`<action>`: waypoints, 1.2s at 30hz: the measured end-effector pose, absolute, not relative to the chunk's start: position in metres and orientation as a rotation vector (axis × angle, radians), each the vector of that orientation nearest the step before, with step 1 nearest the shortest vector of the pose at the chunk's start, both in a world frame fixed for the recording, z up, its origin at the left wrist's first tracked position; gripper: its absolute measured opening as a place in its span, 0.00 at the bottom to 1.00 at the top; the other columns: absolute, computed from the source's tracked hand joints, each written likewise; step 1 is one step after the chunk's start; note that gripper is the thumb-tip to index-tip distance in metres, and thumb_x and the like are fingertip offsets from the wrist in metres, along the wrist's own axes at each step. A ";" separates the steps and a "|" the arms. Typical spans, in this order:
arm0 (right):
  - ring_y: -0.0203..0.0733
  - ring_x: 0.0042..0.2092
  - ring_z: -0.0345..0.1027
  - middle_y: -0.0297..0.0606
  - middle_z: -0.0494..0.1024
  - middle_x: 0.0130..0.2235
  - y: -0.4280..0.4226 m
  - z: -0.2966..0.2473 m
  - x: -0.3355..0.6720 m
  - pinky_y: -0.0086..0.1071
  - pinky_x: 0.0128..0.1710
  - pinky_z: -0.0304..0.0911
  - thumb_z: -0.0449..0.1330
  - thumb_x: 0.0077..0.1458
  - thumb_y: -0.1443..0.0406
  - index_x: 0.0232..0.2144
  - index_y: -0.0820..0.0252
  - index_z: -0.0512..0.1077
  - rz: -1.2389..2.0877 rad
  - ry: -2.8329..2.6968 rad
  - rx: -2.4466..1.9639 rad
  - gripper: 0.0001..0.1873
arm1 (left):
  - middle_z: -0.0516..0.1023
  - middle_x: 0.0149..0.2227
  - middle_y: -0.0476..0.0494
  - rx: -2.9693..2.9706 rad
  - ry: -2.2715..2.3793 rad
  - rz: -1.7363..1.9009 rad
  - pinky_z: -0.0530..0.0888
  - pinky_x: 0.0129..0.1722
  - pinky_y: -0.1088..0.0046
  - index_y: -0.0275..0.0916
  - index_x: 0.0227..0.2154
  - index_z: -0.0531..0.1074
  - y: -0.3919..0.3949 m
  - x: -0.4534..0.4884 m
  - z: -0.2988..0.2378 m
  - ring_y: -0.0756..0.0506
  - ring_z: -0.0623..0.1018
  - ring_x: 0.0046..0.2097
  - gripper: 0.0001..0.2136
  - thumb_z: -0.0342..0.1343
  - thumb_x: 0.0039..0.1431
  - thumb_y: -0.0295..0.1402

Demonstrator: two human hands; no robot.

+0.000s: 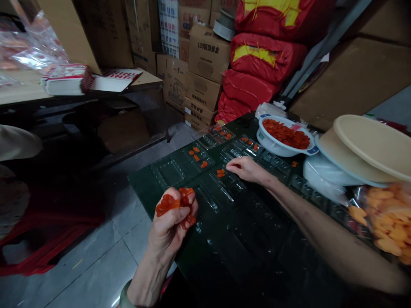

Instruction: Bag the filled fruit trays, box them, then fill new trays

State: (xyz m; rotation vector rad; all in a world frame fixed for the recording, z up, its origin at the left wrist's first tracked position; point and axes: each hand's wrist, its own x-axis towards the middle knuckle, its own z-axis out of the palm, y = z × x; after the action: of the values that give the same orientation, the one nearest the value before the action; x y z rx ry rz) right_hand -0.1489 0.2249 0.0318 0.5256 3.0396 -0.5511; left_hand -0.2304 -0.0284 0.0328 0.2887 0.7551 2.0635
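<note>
left hand: left hand closed in a tight fist on orange-red gummy pieces, clump bulging past the fingers, held over the near-left edge of the trays.
right hand: right hand open, palm down, fingers together, at or just above the far trays; contact cannot be told.
things: clear plastic blister trays in rows on a dark green table top; a few orange pieces in compartments near the right fingertips; more in a white basin at far right.
method: shallow compartments, sticky clump; low, loose release likely best, a few pieces at a time.
edges: table edge just beyond the left fist, grey tiled floor below it.
room: open air above the trays between both hands; tight at right, with beige round lids and a plastic bag of orange pieces.
rest: cardboard boxes, red sacks at far end.
</note>
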 end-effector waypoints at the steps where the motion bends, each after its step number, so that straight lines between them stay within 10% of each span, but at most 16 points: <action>1: 0.37 0.33 0.68 0.37 0.77 0.33 0.222 0.035 -0.141 0.28 0.32 0.58 0.48 0.56 0.64 0.35 0.62 0.74 -0.684 3.005 0.559 0.15 | 0.68 0.27 0.48 0.295 0.749 2.062 0.55 0.18 0.82 0.39 0.24 0.60 -0.028 -0.230 0.033 0.54 0.66 0.23 0.10 0.56 0.40 0.22; 9: 0.33 0.23 0.60 0.28 0.68 0.20 0.204 0.030 -0.106 0.27 0.26 0.53 0.60 0.45 0.62 0.34 0.61 0.71 -0.729 2.931 0.790 0.12 | 0.68 0.27 0.48 0.322 0.718 2.013 0.55 0.19 0.82 0.39 0.24 0.59 -0.026 -0.221 0.033 0.54 0.66 0.22 0.10 0.55 0.41 0.22; 19: 0.28 0.18 0.51 0.25 0.61 0.19 0.192 0.034 -0.127 0.23 0.15 0.43 0.52 0.35 0.69 0.29 0.58 0.60 -2.498 2.162 1.610 0.13 | 0.68 0.27 0.49 0.293 0.741 2.018 0.56 0.18 0.82 0.39 0.24 0.58 -0.033 -0.215 0.040 0.54 0.65 0.22 0.12 0.56 0.39 0.22; 28: 0.28 0.22 0.55 0.26 0.59 0.23 0.181 0.008 -0.136 0.24 0.20 0.55 0.50 0.35 0.67 0.30 0.57 0.56 -2.542 2.379 1.709 0.13 | 0.68 0.27 0.49 0.314 0.723 2.024 0.56 0.19 0.82 0.38 0.23 0.57 -0.035 -0.216 0.039 0.55 0.65 0.23 0.11 0.56 0.40 0.22; 36: 0.29 0.21 0.54 0.29 0.64 0.24 0.196 0.019 -0.131 0.25 0.18 0.51 0.54 0.40 0.66 0.29 0.60 0.63 -1.798 2.804 1.404 0.08 | 0.68 0.27 0.49 0.308 0.737 2.033 0.56 0.19 0.82 0.39 0.24 0.58 -0.032 -0.215 0.038 0.54 0.65 0.23 0.11 0.56 0.39 0.22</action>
State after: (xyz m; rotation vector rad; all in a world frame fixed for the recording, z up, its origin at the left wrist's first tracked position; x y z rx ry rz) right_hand -0.1310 0.1963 0.0189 1.4041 2.8038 -1.7985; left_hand -0.2150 -0.0317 0.0382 0.3077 0.7374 2.0332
